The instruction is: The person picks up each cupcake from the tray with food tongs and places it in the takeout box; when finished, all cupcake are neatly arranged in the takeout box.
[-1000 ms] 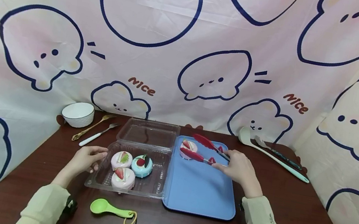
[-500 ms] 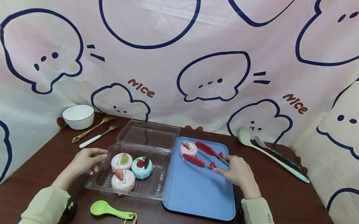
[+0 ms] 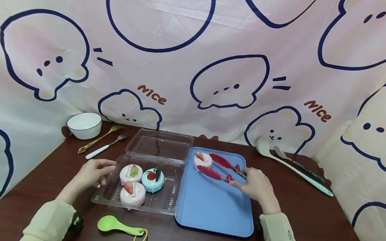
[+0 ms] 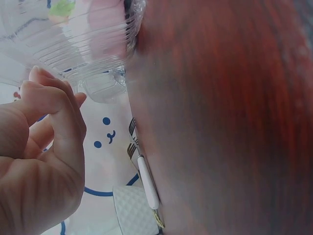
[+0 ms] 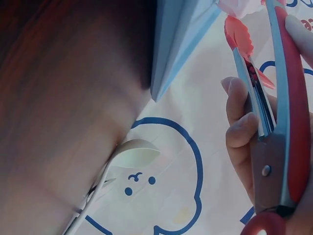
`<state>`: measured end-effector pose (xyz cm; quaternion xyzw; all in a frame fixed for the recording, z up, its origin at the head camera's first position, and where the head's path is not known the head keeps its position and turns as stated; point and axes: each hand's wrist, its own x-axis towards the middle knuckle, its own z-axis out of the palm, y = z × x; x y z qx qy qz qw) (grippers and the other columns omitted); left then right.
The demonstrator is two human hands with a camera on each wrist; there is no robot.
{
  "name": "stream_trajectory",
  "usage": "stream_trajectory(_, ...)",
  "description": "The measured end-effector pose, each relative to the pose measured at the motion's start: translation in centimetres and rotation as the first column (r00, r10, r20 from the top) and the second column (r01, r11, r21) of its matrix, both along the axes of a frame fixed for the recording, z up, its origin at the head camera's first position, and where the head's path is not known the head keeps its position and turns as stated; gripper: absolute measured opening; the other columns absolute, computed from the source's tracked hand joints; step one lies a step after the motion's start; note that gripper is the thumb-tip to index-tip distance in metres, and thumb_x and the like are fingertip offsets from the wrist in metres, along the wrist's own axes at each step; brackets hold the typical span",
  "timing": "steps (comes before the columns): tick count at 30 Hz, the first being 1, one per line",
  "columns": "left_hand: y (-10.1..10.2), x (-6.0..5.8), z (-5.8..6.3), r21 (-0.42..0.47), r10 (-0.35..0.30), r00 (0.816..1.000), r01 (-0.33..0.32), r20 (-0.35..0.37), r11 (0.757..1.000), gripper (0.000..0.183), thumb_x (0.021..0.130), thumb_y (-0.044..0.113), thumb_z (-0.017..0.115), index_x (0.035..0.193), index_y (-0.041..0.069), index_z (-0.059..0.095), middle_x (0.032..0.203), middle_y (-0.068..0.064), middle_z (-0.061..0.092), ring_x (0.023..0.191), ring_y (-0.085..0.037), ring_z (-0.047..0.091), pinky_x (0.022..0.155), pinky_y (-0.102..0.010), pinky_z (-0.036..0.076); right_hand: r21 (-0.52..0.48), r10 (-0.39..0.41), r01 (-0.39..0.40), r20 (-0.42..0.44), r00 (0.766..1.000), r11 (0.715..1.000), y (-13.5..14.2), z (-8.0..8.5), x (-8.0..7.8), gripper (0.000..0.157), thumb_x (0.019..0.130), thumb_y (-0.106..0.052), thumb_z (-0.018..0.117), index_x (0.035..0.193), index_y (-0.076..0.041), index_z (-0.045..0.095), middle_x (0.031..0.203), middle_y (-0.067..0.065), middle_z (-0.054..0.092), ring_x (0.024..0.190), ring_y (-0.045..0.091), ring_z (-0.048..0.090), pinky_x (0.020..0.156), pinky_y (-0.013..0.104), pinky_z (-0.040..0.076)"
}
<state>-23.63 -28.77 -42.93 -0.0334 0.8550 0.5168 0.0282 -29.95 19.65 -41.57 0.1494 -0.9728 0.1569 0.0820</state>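
My right hand grips red-tipped kitchen tongs over the blue tray. Spread apart, the tongs' tips lie at the right and near sides of a pink toy cupcake with a strawberry slice, in the tray's far left corner. On the other side, my left hand pinches the left rim of an open clear plastic box. Inside sit another pink cupcake, a pale one with green fruit and a blue one topped with a berry.
A green measuring spoon lies in front of the box. Back left are a white bowl, a gold fork and a white-handled fork. A ladle and a dark-handled utensil lie back right, near the printed cloth.
The tongs have shifted slightly right and nearer to me around the cupcake on the tray, which stays in place. My left hand has held still at the box.
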Motion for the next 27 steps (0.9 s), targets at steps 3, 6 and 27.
stream_trajectory(3,0.0,0.0,0.1,-0.004,-0.003,1.0,0.003,-0.003,1.0,0.036,0.094,0.014,0.049,0.124,-0.006,0.049,0.073,-0.009,0.054,0.048,-0.012,0.05,0.044,-0.027,0.045,0.004,0.005,-0.004,-0.016,1.0,1.0,0.1,-0.1,0.0,0.07,0.069,-0.055,0.07,0.112,0.0,0.062,0.098,0.013,0.063,0.072,0.018,0.052,0.062,0.034,0.047)
stream_trajectory(6,0.1,0.0,0.2,-0.004,-0.005,1.0,0.005,-0.005,1.0,0.038,0.094,0.015,0.05,0.124,-0.007,0.048,0.074,-0.008,0.054,0.048,-0.012,0.05,0.044,-0.027,0.045,-0.002,0.001,-0.001,-0.038,0.999,1.0,0.2,-0.1,0.2,0.07,0.069,-0.055,0.07,0.112,0.0,0.062,0.1,0.014,0.063,0.076,0.02,0.054,0.066,0.038,0.049)
stream_trajectory(27,0.1,0.0,0.0,-0.028,0.008,1.0,-0.008,-0.003,1.0,0.036,0.094,0.015,0.049,0.124,-0.005,0.049,0.074,-0.008,0.054,0.048,-0.012,0.051,0.044,-0.028,0.045,-0.23,0.222,-0.236,-0.087,0.971,0.944,-0.8,3.0,3.2,0.063,0.069,-0.054,0.071,0.107,-0.004,0.065,0.085,0.0,0.061,0.07,0.014,0.048,0.055,0.026,0.041)
